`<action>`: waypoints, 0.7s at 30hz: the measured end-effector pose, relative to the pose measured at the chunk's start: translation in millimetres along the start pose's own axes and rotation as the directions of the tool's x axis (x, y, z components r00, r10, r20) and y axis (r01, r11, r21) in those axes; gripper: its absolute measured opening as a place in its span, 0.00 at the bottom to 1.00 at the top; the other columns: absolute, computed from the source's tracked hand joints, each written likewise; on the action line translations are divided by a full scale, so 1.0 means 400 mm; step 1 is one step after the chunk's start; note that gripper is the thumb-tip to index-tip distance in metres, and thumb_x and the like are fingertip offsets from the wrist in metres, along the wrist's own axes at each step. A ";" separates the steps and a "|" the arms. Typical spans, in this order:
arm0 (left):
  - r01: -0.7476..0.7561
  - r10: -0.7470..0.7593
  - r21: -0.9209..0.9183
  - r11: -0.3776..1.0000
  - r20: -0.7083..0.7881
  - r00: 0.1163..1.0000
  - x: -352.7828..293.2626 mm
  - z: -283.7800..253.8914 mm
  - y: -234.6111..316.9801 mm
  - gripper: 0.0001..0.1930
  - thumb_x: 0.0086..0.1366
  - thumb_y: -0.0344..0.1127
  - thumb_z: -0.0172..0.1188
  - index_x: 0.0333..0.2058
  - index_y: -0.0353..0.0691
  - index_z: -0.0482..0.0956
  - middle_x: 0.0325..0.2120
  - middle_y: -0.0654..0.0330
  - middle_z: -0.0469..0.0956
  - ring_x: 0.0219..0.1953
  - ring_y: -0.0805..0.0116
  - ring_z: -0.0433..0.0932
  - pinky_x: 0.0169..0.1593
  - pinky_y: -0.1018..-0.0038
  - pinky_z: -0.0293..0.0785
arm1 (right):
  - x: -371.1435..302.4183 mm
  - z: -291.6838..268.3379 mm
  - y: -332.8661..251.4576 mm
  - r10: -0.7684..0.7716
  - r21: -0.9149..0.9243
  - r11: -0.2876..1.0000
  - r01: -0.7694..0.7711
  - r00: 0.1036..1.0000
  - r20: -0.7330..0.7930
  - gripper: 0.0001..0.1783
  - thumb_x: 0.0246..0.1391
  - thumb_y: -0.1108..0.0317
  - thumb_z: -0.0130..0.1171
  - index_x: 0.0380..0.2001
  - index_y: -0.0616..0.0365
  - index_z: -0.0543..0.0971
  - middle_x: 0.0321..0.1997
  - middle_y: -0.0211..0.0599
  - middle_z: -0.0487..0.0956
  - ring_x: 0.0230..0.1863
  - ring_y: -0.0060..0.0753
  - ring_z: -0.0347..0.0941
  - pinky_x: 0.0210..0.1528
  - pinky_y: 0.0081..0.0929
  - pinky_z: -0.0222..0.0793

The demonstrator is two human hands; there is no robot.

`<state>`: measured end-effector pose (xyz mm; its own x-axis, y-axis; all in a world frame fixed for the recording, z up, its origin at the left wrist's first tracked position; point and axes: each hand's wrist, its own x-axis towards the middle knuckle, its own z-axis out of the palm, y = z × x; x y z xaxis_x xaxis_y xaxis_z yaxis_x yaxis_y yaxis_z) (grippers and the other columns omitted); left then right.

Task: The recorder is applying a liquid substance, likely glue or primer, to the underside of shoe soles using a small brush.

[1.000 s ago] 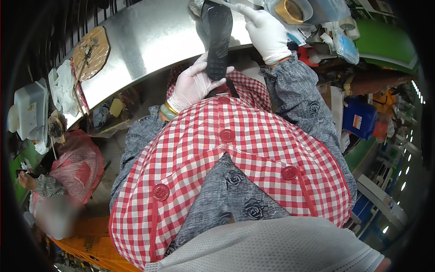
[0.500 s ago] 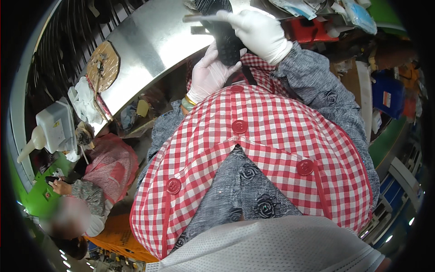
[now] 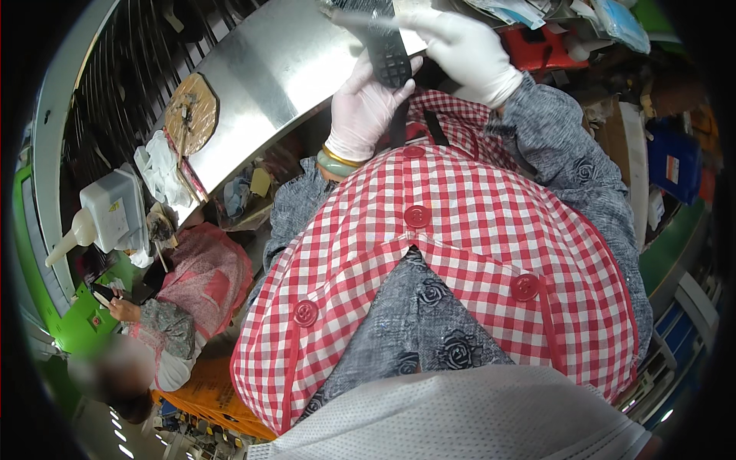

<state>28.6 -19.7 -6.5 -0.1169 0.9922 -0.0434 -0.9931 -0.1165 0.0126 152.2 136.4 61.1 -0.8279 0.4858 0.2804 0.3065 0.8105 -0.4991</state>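
Near the top of the view, my left hand [image 3: 360, 106], in a thin white glove, is closed round the near end of a black shoe-like piece [image 3: 389, 63]. A grid tread shows on that end, and its far end runs out at the top edge. My right hand [image 3: 469, 55], also white-gloved, grips a thin, light-coloured stick-like tool [image 3: 368, 21]. The tool lies across the black piece and points left, blurred by motion. Its kind does not show clearly, though the left tip looks darker.
A shiny metal bench [image 3: 264, 73] curves along the left, carrying a round board wrapped in brown film [image 3: 192, 115] and crumpled white plastic [image 3: 157, 162]. Beyond stands a white container [image 3: 113, 211]. Another person [image 3: 176, 314] works at lower left. A blue bin [image 3: 675, 161] is at right.
The black piece has shifted slightly up in view and shows more of its tread. My right hand has moved a little up and right with the tool. The whole view has shifted slightly.
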 end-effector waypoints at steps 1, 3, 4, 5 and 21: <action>-0.003 0.003 -0.017 1.000 -0.005 1.000 0.011 -0.005 0.008 0.23 0.73 0.35 0.35 0.65 0.37 0.52 0.61 0.40 0.59 0.65 0.40 0.58 0.58 0.50 0.71 | 0.009 0.000 0.024 0.042 0.149 0.988 -0.031 0.997 -0.067 0.17 0.56 0.64 0.54 0.49 0.40 0.80 0.38 0.32 0.82 0.38 0.40 0.78 0.43 0.31 0.75; -0.006 0.006 -0.008 1.000 0.010 1.000 0.028 -0.004 0.019 0.24 0.73 0.34 0.34 0.64 0.29 0.52 0.62 0.37 0.57 0.65 0.40 0.57 0.60 0.51 0.68 | 0.022 -0.036 0.039 0.001 -0.058 0.998 -0.003 1.000 -0.029 0.14 0.55 0.65 0.54 0.42 0.55 0.82 0.38 0.38 0.82 0.38 0.41 0.77 0.43 0.33 0.72; -0.027 0.026 -0.035 0.999 -0.009 1.000 0.030 -0.001 0.020 0.24 0.73 0.34 0.34 0.63 0.28 0.51 0.62 0.36 0.56 0.65 0.41 0.56 0.61 0.51 0.67 | 0.014 -0.023 0.038 -0.190 -0.026 0.982 0.190 0.946 -0.263 0.13 0.54 0.63 0.56 0.41 0.55 0.82 0.31 0.37 0.80 0.34 0.41 0.76 0.37 0.33 0.72; -0.037 0.035 -0.062 0.997 -0.026 0.999 0.037 0.002 0.018 0.24 0.73 0.34 0.34 0.63 0.26 0.51 0.62 0.35 0.55 0.65 0.41 0.56 0.62 0.51 0.67 | 0.011 0.003 0.060 -0.185 -0.029 0.983 0.184 0.946 -0.265 0.13 0.54 0.63 0.56 0.41 0.55 0.82 0.31 0.37 0.80 0.34 0.41 0.76 0.37 0.33 0.72; -0.096 0.100 -0.184 0.978 0.013 0.995 0.007 -0.001 0.033 0.30 0.70 0.42 0.35 0.64 0.29 0.50 0.64 0.41 0.54 0.68 0.38 0.48 0.69 0.41 0.45 | -0.124 -0.009 -0.035 0.162 -0.150 0.978 -0.145 0.981 0.110 0.16 0.57 0.66 0.55 0.48 0.43 0.80 0.33 0.34 0.79 0.34 0.37 0.77 0.37 0.31 0.74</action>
<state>15.3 -18.3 -6.9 -0.2155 0.9761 -0.0291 -0.9617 -0.2173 -0.1673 190.6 102.3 57.0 -0.8135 0.5721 0.1040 0.4903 0.7710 -0.4063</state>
